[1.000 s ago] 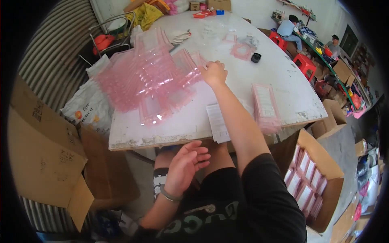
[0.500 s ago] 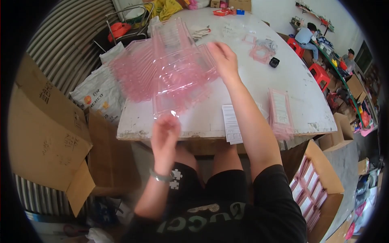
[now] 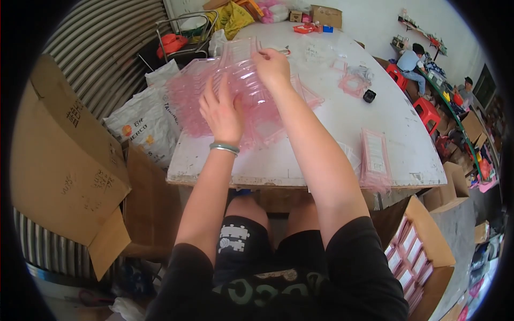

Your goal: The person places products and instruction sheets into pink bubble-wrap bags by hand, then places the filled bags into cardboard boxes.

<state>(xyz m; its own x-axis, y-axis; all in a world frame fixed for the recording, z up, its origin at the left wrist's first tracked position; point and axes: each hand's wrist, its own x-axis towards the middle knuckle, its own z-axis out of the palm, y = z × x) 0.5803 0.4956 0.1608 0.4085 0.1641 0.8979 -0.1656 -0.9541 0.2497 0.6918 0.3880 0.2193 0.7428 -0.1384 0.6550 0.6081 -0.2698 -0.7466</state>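
A pile of pinkish clear plastic trays [image 3: 190, 99] lies on the left part of the white table. My left hand [image 3: 222, 115] is over the pile with its fingers spread, touching or just above the plastic. At the pile's far right side, my right hand [image 3: 272, 67] has its fingers curled on the edge of a clear plastic tray [image 3: 240, 49]. That tray lies tilted across the others. Nearer the table's right front stands a stack of pink-edged packs with printed cards [image 3: 376, 155]. My right forearm covers part of some paper sheets.
The white table [image 3: 257, 168] has a chipped front edge. A small black object [image 3: 369, 96] and loose plastic pieces [image 3: 353, 83] lie on it. An open carton of packs [image 3: 412, 241] stands at right, large cardboard boxes [image 3: 69, 160] at left. Two people sit at a far bench.
My left hand has moved up from the table's front edge onto the pile and its fingers have spread. The raised long clear tray has come down onto the pile, with my right hand shifting left.
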